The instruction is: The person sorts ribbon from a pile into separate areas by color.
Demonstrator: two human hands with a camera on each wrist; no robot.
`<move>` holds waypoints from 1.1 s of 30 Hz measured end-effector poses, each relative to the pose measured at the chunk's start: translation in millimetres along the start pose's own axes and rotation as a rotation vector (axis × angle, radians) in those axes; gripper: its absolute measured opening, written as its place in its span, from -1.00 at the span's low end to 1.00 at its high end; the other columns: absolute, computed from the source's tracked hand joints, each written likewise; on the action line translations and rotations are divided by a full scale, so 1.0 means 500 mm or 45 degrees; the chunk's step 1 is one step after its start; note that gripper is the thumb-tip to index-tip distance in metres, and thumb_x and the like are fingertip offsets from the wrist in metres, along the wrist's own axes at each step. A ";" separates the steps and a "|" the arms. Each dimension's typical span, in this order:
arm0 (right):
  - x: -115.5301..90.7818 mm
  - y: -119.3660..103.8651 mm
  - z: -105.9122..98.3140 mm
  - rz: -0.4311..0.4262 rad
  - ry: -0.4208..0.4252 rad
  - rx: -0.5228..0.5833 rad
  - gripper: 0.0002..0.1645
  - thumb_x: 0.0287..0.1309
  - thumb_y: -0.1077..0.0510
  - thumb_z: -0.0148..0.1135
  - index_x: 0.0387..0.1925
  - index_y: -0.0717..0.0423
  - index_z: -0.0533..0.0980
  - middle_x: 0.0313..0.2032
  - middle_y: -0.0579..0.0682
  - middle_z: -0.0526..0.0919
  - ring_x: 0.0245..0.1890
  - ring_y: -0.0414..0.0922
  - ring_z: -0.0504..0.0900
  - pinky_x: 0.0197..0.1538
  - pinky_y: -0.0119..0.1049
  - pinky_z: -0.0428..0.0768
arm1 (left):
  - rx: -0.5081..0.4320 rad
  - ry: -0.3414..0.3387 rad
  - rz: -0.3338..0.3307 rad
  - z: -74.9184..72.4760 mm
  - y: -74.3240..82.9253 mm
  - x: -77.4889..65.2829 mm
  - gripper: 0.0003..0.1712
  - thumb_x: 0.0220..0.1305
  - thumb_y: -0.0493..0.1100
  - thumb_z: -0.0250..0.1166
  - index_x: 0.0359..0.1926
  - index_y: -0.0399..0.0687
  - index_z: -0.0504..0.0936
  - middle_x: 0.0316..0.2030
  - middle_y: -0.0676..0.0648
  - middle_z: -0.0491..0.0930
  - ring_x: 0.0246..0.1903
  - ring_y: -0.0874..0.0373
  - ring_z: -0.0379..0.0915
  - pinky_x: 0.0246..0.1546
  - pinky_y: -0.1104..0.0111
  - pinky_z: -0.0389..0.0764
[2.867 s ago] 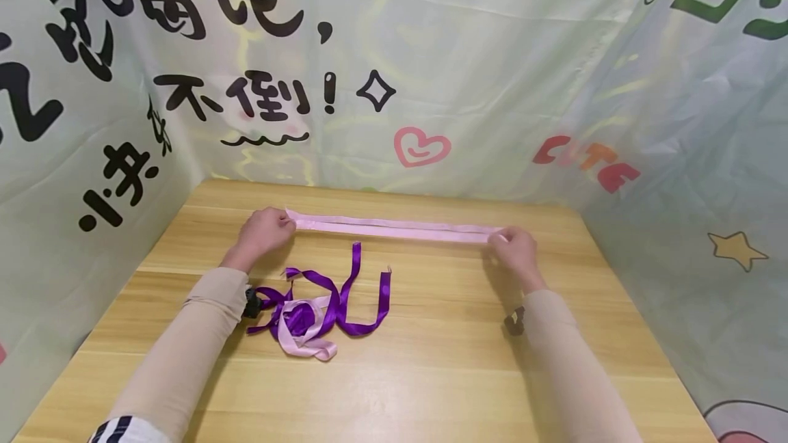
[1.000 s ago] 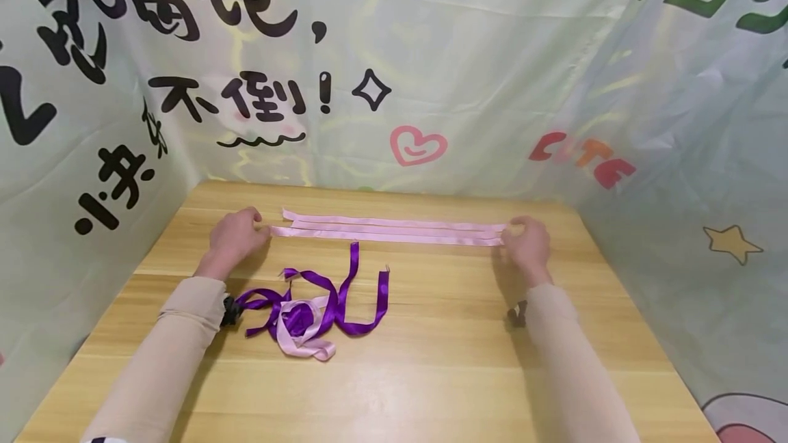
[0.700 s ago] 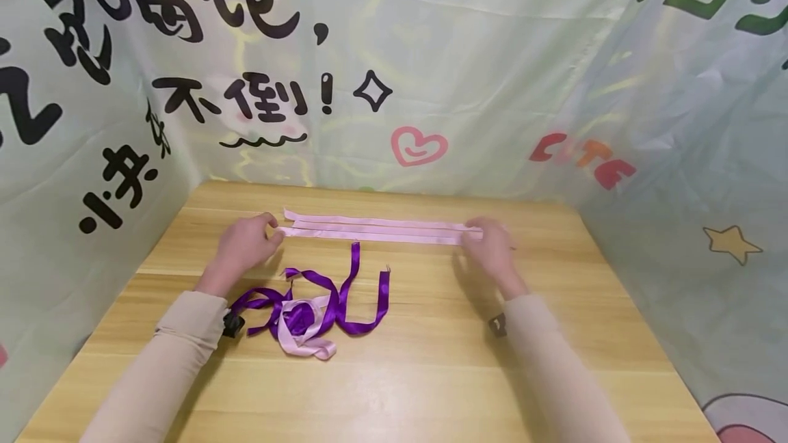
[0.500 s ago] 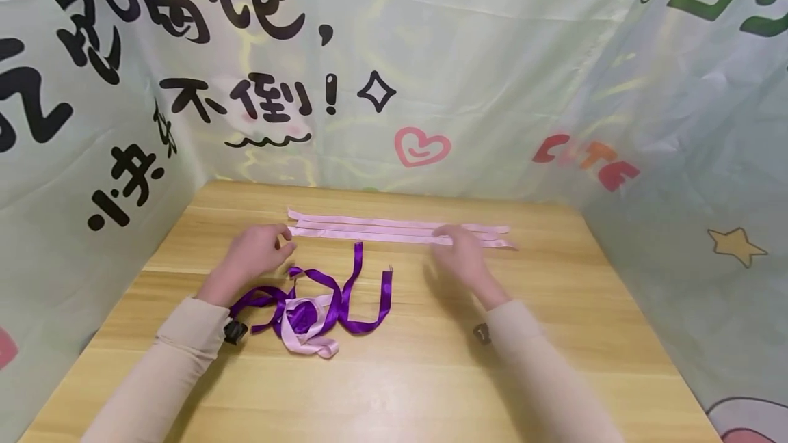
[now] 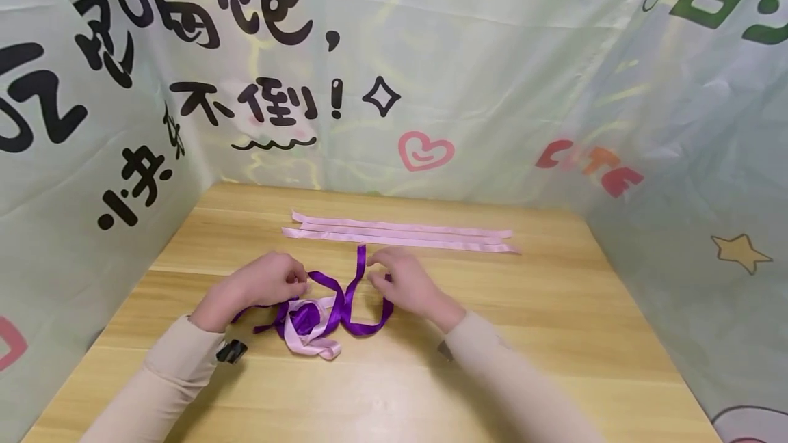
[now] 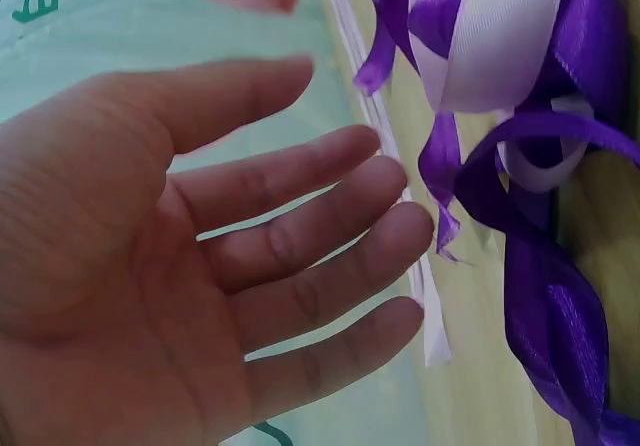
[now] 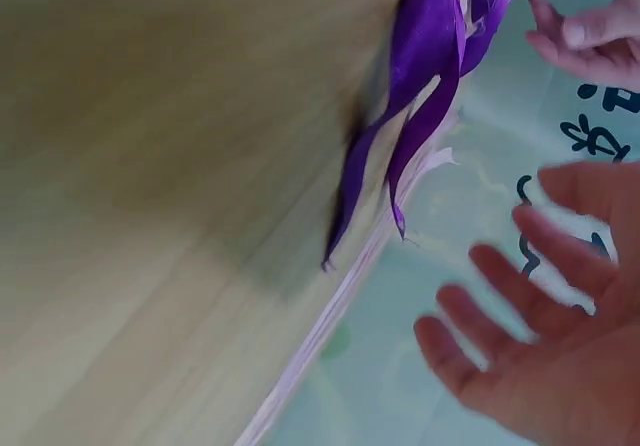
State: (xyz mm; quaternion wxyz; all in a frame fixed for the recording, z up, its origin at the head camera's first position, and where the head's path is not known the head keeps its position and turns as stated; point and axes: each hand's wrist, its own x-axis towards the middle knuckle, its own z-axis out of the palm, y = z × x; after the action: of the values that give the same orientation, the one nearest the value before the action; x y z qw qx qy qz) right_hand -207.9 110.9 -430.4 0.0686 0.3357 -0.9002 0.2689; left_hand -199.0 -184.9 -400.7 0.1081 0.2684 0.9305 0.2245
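Light wood-grain table (image 5: 369, 405): surface stretches wide toward your right; pale printed cloth (image 5: 492, 87) rises behind its far edge. Flat pale-pink satin strips (image 5: 400, 233) lie near that edge, long axes left-right. Nearer you, tangled purple-and-pink satin ribbon bundle (image 5: 304, 318), purple tails (image 5: 363, 329) curling right and away. Your left hand (image 5: 265, 282) is at its left, right hand (image 5: 409, 286) by the tails; both grips wide, fingers extended.

the head view looks forward and down; both closer wrist views share purple ribbon (image 6: 555, 311).
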 end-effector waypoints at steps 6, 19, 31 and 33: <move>0.027 -0.018 0.021 -0.098 -0.247 -0.006 -0.61 0.47 0.10 0.26 0.20 0.21 0.60 0.16 0.13 0.71 0.25 0.08 0.65 0.39 -0.01 0.54 | -0.006 -0.097 0.049 0.012 0.010 -0.008 -0.84 0.30 -0.05 0.46 -0.37 0.01 0.76 -0.48 0.14 0.62 -0.47 0.31 0.43 -0.36 0.40 0.49; 0.022 -0.057 0.058 -0.106 -0.424 0.088 -0.61 0.49 0.11 0.24 0.21 0.22 0.60 -0.04 0.05 0.78 -0.16 -0.16 0.71 0.06 -0.35 0.66 | 0.001 -0.128 0.013 0.033 0.009 -0.017 -0.78 0.23 -0.19 0.52 -0.51 0.05 0.69 -0.57 0.17 0.55 -0.51 0.31 0.39 -0.41 0.43 0.44; 0.008 -0.064 0.058 -0.136 -0.525 0.224 -0.71 0.47 0.13 0.26 0.09 0.17 0.65 -0.45 -0.07 0.70 -0.64 -0.45 0.38 -0.51 -0.58 0.37 | 0.006 -0.020 0.127 0.029 0.012 -0.016 -0.67 0.22 -0.31 0.32 -0.64 0.11 0.54 -0.63 0.21 0.39 -0.56 0.36 0.27 -0.47 0.47 0.33; 0.010 -0.061 0.059 -0.137 -0.488 0.230 -0.70 0.46 0.12 0.27 0.10 0.18 0.65 -0.43 -0.06 0.73 -0.60 -0.42 0.45 -0.46 -0.58 0.43 | -0.027 -0.001 0.157 0.026 0.015 -0.014 -0.69 0.24 -0.30 0.32 -0.61 0.10 0.58 -0.62 0.21 0.39 -0.57 0.38 0.26 -0.47 0.47 0.34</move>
State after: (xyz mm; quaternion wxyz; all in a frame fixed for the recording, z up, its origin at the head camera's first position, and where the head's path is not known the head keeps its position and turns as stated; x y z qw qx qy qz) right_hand -190.3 73.1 -440.5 -0.1197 0.4330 -0.8498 0.2756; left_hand -185.6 -178.1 -407.9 0.0971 0.3241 0.9097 0.2407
